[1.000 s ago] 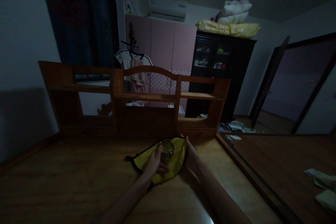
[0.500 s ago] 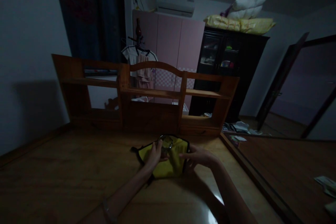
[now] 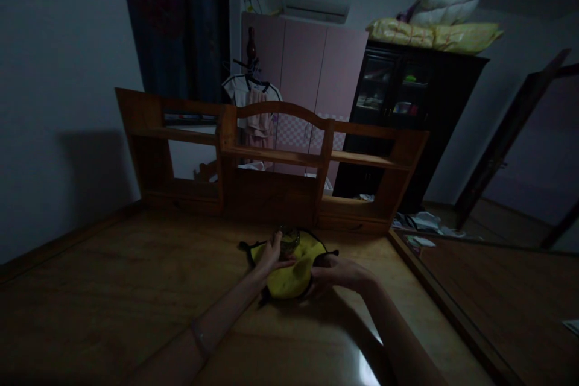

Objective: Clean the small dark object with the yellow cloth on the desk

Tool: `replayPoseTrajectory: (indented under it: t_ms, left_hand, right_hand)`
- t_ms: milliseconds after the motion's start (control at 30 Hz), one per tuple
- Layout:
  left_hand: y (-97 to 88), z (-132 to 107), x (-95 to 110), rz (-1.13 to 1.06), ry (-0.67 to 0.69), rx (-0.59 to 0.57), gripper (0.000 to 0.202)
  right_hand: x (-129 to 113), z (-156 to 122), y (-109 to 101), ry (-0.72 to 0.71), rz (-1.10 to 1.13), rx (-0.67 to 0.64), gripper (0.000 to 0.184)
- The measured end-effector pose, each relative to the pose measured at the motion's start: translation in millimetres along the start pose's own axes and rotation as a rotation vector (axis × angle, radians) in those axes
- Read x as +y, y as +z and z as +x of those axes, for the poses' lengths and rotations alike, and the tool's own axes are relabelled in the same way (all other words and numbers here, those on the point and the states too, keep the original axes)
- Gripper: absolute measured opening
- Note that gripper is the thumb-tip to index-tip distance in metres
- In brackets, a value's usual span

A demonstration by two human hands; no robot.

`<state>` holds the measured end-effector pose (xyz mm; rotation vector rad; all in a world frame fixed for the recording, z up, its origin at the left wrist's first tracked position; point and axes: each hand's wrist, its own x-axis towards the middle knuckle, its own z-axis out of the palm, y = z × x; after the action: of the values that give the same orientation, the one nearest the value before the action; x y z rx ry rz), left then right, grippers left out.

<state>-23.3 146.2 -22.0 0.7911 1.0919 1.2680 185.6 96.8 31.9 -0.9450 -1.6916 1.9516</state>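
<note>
A yellow cloth point(image 3: 289, 280) with a dark border lies bunched on the wooden surface point(image 3: 181, 289) in front of me. Over its middle, a clear glass vessel point(image 3: 291, 241), perhaps a small bowl or cup, is in the grip of my left hand point(image 3: 271, 254), thumb at its near side; its lower part is hard to make out in the dim light. My right hand point(image 3: 337, 273) has its fingers closed round the right edge of the cloth, which folds up towards the glass. The fingertips of that hand are partly hidden by the cloth.
Behind the cloth rises a wooden headboard point(image 3: 280, 157) with open shelves. A wooden rail point(image 3: 434, 289) runs along the right edge of the surface. Farther back stand a pink wardrobe point(image 3: 303, 66), a dark cabinet point(image 3: 384, 102) and hanging clothes point(image 3: 257, 108).
My right hand has moved from resting open at the cloth's right side to gripping its edge, which is now folded inward. The left hand still holds the glass. The view has shifted slightly.
</note>
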Motion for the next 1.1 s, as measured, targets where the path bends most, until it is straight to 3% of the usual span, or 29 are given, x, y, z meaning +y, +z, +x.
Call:
replayPoseTrajectory:
  t_ms: [233,467,700,933,1000,1100]
  left_hand:
    - [-0.5,0.9,-1.2,-0.011,0.006,-0.023,0.041]
    - [0.1,0.0,-3.2,0.013,0.006,-0.039,0.041]
    - [1.3,-1.4,-0.3,0.036,-0.010,-0.039,0.037]
    - [2.9,-4.4,-1.7,0.083,0.028,-0.033,0.038]
    - [3.9,-4.6,-3.0,0.110,0.045,-0.027,0.040]
    - [6.2,-5.6,-5.6,0.159,0.085,-0.034,0.041]
  right_hand:
    - [8.5,11.6,-5.4,0.097,0.009,-0.162,0.059]
    - [-4.2,2.0,-3.9,0.064,-0.232,-0.306,0.038]
    - [-11.5,1.8,11.8,0.182,-0.239,-0.565,0.053]
    - [-13.9,-32.5,45.9,0.087,-0.397,-0.317,0.047]
    - [-9.8,-46.7,44.6,0.010,-0.464,-0.115,0.040]
    - [0.1,-58.8,22.4,-0.061,-0.608,0.272,0.041]
